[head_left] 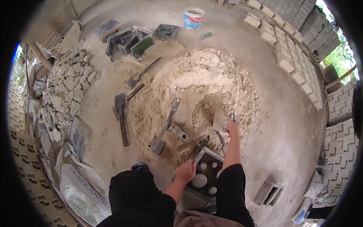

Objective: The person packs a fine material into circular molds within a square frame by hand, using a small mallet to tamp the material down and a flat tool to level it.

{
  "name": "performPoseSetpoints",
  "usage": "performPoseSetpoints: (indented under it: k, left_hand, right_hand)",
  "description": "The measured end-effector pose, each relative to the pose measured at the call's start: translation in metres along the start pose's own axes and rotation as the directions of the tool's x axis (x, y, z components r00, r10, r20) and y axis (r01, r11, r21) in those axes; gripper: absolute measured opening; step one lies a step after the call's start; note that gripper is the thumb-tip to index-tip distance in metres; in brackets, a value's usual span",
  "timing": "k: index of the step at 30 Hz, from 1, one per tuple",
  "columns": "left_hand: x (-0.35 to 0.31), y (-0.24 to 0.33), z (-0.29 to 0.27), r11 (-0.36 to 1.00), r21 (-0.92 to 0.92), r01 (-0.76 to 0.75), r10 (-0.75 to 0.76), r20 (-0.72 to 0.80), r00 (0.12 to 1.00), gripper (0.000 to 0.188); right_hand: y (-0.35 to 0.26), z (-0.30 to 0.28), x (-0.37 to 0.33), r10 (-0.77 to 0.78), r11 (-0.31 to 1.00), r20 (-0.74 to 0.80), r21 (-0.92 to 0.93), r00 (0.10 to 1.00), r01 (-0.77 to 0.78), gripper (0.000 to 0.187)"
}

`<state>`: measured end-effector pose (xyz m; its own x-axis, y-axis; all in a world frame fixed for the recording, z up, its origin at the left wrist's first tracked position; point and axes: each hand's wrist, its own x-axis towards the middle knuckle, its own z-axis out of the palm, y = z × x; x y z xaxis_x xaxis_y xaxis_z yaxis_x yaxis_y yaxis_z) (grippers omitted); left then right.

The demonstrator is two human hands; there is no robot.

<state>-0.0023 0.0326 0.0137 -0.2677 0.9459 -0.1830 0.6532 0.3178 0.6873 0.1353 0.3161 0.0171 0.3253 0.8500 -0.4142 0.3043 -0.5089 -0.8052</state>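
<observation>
My right hand (233,128) is closed round the handle of a flat-bladed trowel (220,121), whose blade is at the near right edge of a pale, sandy powder heap (204,72). Between my legs stands a dark metal mould box (210,152) with several round, pale discs inside. Closed over its left rim is my left hand (185,172). Just beyond the box, dark tools (220,138) lie partly hidden by my right arm. A short pipe (178,131) rests on the powder, beside a long-handled tool with a flat metal head (158,145).
More long-handled tools (121,117) lie left of the heap. Metal moulds (140,44) and a bucket (193,19) stand at the back. Broken rubble (68,87) and a white sack (81,191) line the left. Pale blocks (285,62) stand in rows at far right; a frame (267,193) lies near right.
</observation>
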Motion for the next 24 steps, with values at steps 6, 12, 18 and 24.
performPoseSetpoints:
  k: [6,12,18,24]
  left_hand:
    - [0.005,0.0,-0.003,0.998,-0.057,0.03,-0.029,0.019,0.999,0.025]
    - [-0.004,-0.001,0.006,0.997,-0.076,0.013,-0.008,0.073,0.997,0.028]
    - [0.004,0.0,0.003,0.999,-0.026,0.023,-0.023,0.021,1.0,0.03]
    - [0.004,-0.006,0.01,0.999,-0.017,0.028,-0.028,0.033,0.999,0.027]
  right_hand:
    - [-0.001,0.011,-0.008,0.003,0.999,-0.043,-0.048,0.999,-0.005,0.029]
    - [0.013,-0.011,0.022,-0.06,0.985,-0.046,-0.164,0.997,0.052,0.029]
    - [0.013,-0.017,0.012,-0.069,0.996,0.085,0.061,0.994,0.064,0.025]
    - [0.021,-0.047,-0.017,-0.219,0.976,0.049,-0.009,0.974,0.22,0.027]
